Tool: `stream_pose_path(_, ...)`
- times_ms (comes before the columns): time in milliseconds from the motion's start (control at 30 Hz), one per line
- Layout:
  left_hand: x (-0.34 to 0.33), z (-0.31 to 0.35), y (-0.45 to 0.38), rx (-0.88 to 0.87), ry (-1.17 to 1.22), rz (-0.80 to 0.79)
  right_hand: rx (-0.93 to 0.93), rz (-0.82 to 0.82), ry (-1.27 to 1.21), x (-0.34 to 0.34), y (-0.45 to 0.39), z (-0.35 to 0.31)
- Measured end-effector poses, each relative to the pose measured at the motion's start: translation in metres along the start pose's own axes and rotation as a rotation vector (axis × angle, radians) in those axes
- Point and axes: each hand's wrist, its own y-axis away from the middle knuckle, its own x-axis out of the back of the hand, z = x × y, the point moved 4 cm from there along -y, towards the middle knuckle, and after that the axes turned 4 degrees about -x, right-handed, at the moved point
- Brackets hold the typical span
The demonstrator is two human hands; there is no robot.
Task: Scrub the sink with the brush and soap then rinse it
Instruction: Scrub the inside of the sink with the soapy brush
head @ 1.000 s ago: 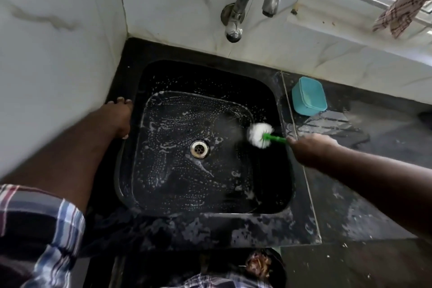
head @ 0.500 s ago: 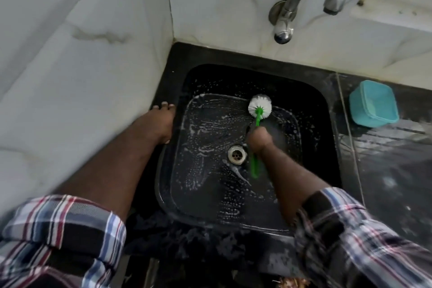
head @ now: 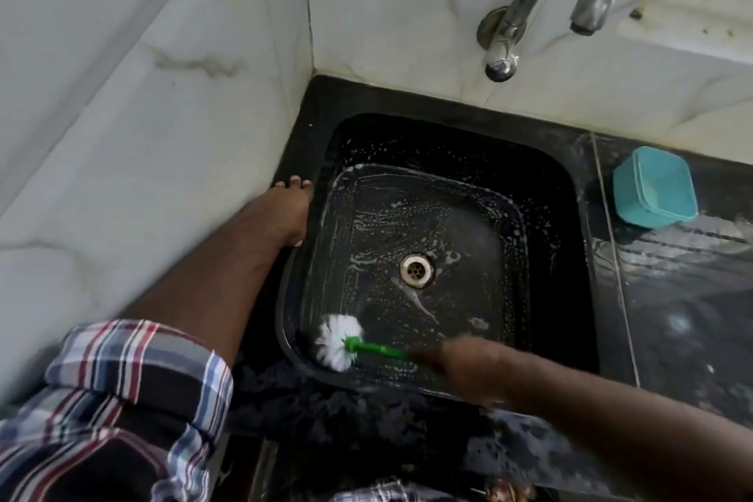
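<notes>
While the right hand (head: 468,367) is motion-blurred, it looks wrapped around the green plastic handle of a white-bristled scrub brush (head: 346,344), though the finger positions are hard to make out. Brush head sits at the near-left corner of the square black sink (head: 542,183), bristles touching the basin floor where it meets the near wall; handle runs right toward the hand, roughly level. Soap suds streak the basin floor and walls. Round metal drain (head: 416,270) sits mid-basin, well apart from the brush head. Left hand (head: 291,212) rests flat on the sink's left rim, fingers straight, gripping nothing. Plaid rolled sleeve (head: 134,387) on the left arm, bottom left. Curved chrome tap (head: 550,0) comes out of the white marble wall (head: 122,134) above the sink's far edge; no water visible from it. Teal square plastic container (head: 654,185) stands on the black worktop (head: 692,298) just right of the sink. Worktop looks wet and smeared.
</notes>
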Motion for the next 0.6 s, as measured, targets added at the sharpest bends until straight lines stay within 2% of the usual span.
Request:
stream_pose_path(67, 0.000, 0.000, 0.001, -0.002, 0.005, -0.002, -0.061, 0.171, -0.060, 0.031, -0.031, -0.012)
stream_pose_path(167, -0.001, 0.001, 0.003, 0.000, 0.003, 0.000, -0.092, 0.274, -0.147, 0.056, -0.082, -0.042)
stream_pose_path(300, 0.001, 0.000, 0.001, -0.003, -0.007, -0.010, 0.055, 0.089, -0.166, 0.008, -0.049, -0.027)
stream_pose_path(400, 0.001, -0.001, 0.002, -0.004, -0.008, -0.011, 0.069, -0.082, 0.048, -0.014, 0.016, 0.029)
stream_pose_path(533, 0.000, -0.001, 0.002, -0.010, -0.012, -0.001, -0.372, -0.253, 0.350, 0.002, 0.082, 0.137)
stream_pose_path(600, 0.000, 0.000, 0.001, -0.011, -0.011, -0.005, -0.523, -0.177, 0.367, 0.013, 0.092, 0.161)
